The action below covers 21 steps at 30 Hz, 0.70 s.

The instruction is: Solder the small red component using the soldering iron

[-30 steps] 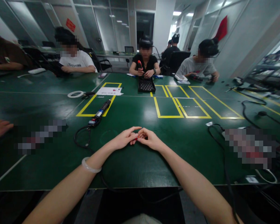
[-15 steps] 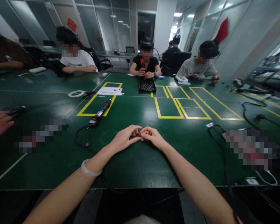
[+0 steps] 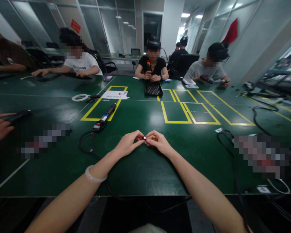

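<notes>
Over the green table (image 3: 160,174), in front of me, my two hands meet at the fingertips. Between them is a small red part with a light top (image 3: 144,138), too small to name. My left hand (image 3: 131,142), with a pale bangle on its wrist, pinches the part from the left. My right hand (image 3: 158,141) pinches it from the right, its other fingers curled. An electric screwdriver (image 3: 105,116) with a black cord lies on the table beyond my left hand.
Yellow tape frames (image 3: 178,122) mark the table ahead. A black tray (image 3: 153,89) stands before a person opposite, who holds a red-and-black tool. White paper (image 3: 114,94) lies far left. At right are cables (image 3: 235,161) and a blurred-out object (image 3: 262,155). A neighbour's hand (image 3: 1,127) is at left.
The small part has turned between my fingers, so its light top now shows. My hands stay nearly in place. Across the table, the person in white has stretched an arm to the left.
</notes>
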Available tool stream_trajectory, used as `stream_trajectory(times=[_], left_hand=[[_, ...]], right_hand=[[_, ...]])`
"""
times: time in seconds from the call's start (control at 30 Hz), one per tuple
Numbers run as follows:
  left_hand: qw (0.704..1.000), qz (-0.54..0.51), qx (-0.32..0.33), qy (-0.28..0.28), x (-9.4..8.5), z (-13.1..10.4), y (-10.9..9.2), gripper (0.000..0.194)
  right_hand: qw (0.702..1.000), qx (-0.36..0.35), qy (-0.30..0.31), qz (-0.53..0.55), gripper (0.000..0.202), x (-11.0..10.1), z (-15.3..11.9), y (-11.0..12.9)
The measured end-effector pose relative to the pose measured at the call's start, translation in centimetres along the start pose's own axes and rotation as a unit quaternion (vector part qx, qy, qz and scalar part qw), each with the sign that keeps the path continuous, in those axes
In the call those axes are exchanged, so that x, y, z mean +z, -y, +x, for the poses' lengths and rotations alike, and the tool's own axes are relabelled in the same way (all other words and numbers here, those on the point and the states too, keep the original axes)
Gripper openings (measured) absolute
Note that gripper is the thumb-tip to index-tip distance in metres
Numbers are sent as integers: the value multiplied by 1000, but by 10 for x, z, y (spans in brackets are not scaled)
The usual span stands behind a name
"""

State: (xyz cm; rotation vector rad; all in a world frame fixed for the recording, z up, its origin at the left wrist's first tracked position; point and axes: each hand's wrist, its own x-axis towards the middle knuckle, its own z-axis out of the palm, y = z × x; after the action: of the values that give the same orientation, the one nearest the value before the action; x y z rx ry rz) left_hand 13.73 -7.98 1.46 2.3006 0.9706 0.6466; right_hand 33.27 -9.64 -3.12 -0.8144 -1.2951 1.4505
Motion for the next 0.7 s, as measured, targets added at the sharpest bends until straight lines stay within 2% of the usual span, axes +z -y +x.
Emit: stream_trajectory(times=[0.1,0.17,0.27,0.33,0.4,0.5,0.6,0.7], left_hand=[[1000,29,-11,0,-10,3,10,32],[993,100,-33,-49,-26,4,28,36],[950,250,-99,-156,-61,-1,72,45],[908,318,-183,-202,-86,-10,104,57],[885,330,-272,-185,-106,-20,132,72],[892,283,-336,-104,-122,-31,156,76],[901,267,-333,-72,-125,-34,162,74],[918,241,-302,-89,-120,-30,158,73]], right_hand=[[1000,0,-4,-9,36,-1,0,-1],[1000,0,-15,-14,36,-2,0,0],[1000,0,-23,-20,35,-4,0,0],[1000,1,-19,-20,34,-4,1,0],[1000,2,-15,-20,34,-4,1,-1],[1000,3,-10,-22,33,-5,1,-3],[1000,3,-11,-28,33,-5,1,-4],[999,5,-14,-36,34,-5,1,-5]])
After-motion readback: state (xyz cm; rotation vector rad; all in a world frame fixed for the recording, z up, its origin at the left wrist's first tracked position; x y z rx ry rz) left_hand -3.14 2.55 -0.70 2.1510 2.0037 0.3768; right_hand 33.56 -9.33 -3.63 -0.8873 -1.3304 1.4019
